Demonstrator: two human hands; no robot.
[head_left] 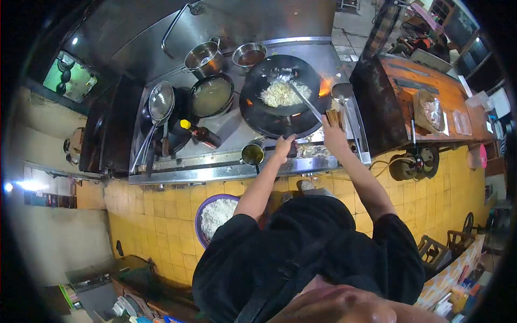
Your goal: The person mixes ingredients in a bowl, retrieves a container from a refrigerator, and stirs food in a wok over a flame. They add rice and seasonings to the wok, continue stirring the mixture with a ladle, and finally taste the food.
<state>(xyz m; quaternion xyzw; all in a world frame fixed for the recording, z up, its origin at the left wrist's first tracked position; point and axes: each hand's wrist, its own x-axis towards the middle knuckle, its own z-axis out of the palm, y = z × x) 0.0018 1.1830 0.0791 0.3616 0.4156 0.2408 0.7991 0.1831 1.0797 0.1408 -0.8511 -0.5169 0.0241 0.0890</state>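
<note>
- The person's two hands are apart: the left hand (pixel 285 146) is closed on the wok's handle, the right hand (pixel 334 133) around the ladle's shaft.
- The wok (pixel 252 86) sits on the stove with flame (pixel 325 88) at its right side; it is probably heavy, stiff and hot, best held by the handle (pixel 289 132) alone.
- The metal ladle (pixel 306 101) reaches into the wok; it looks rigid and fairly light, safest held at its far end.
- The pale food (pixel 274 96) in the wok seems soft, loose and likely slippery with oil.
- Around them, yellow tiles (pixel 156 218) cover the floor, where a purple basin (pixel 198 219) holds white rice (pixel 218 214).
- The steel stovetop (pixel 231 132) looks wet or greasy; a dark bottle (pixel 206 137) lies there, tilted.
</note>
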